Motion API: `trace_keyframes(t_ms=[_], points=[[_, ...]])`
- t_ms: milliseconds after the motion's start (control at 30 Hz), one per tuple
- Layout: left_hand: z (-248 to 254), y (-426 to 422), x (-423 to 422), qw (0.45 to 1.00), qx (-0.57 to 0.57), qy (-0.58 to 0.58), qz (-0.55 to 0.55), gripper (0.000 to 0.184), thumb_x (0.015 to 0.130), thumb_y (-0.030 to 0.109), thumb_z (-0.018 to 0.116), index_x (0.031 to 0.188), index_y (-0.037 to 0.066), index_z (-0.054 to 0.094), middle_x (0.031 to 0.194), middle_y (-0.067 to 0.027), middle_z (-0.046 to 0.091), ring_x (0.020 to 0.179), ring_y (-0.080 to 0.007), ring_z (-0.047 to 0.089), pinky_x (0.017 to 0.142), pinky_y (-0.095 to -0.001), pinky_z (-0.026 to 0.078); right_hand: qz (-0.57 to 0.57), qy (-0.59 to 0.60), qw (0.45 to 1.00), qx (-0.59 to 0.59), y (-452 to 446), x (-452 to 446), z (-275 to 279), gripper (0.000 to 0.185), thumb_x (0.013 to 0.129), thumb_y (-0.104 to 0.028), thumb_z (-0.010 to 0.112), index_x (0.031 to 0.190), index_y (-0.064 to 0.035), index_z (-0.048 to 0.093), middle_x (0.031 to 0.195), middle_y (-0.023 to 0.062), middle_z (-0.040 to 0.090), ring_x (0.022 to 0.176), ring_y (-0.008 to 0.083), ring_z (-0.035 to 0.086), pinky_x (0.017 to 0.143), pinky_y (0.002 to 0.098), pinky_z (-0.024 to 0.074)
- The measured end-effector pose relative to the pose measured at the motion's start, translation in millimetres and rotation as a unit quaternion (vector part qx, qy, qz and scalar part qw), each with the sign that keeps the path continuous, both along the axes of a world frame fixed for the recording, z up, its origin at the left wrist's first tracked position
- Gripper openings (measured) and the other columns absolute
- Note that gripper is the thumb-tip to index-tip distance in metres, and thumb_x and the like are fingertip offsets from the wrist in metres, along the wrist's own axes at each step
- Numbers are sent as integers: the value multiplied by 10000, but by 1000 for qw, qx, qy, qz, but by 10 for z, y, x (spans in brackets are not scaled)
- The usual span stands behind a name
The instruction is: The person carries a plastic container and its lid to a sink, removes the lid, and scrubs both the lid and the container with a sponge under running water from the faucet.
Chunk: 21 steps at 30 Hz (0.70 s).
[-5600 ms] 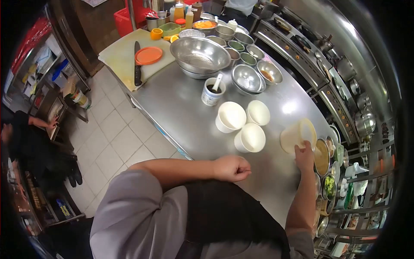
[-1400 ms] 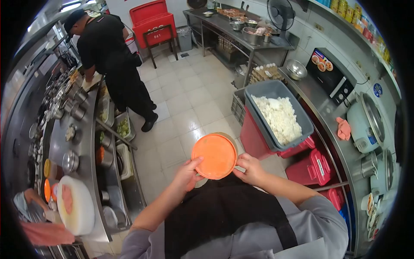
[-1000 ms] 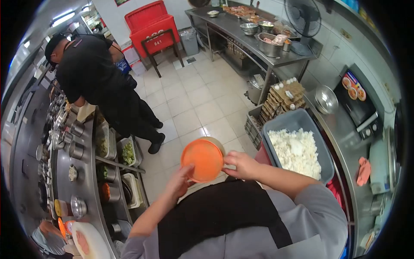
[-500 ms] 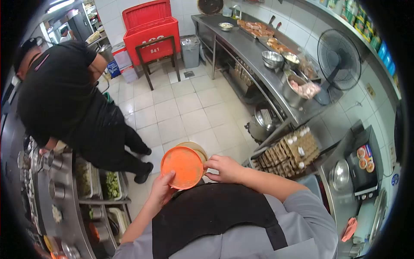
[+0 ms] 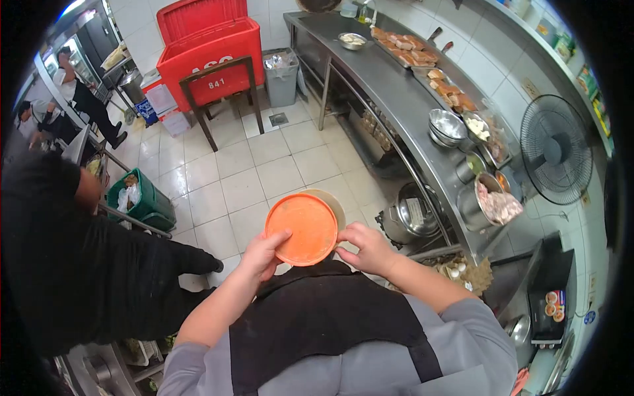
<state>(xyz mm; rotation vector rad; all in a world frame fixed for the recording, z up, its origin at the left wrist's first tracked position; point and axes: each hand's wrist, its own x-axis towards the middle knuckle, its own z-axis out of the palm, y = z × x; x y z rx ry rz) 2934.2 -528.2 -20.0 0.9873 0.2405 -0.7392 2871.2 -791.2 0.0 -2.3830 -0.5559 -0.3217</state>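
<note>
A round orange lid (image 5: 304, 228) is tilted toward me in front of my apron. My left hand (image 5: 262, 254) grips it at the lower left, with the thumb on its top. Behind the lid, a pale round tub (image 5: 335, 202) shows along its upper right side; the rest of it is hidden. My right hand (image 5: 364, 249) is closed at the right edge of tub and lid, fingertips pinching the tub's rim. I cannot see what is inside the tub.
A person in black (image 5: 86, 264) stands close on my left, near a green bin (image 5: 148, 206). A steel counter (image 5: 389, 109) along the right carries bread trays, bowls and a pot of raw meat (image 5: 485, 204). A red cooler (image 5: 211, 59) and grey bin (image 5: 281, 79) stand ahead.
My view has moved forward across the floor, and the counter and cooler look nearer. The green bin has come into fuller view. Both hands keep hold of the lid and tub.
</note>
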Motion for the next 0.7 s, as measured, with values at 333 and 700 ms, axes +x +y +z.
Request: trace_keyframes(t_ms=[333,700], points=[[337,-445,2110,996,31,-9,88,449,931,162,645,1301,-29,479,1253,-147,599,1118,-250,625,932,-412,543,85,-56,994,30,-478,2580,-75,306,739,-144,780,1012,-135,642,866,68,593,728,264,624,608,364,522],[280,-426,4502,990,-31,-73,118,452,924,115,653,1317,-36,489,1300,-162,583,1189,-255,581,1024,-393,478,87,-70,993,35,-507,4958,124,292,743,-125,741,1003,-137,609,915,69,553,767,284,621,638,400,522]])
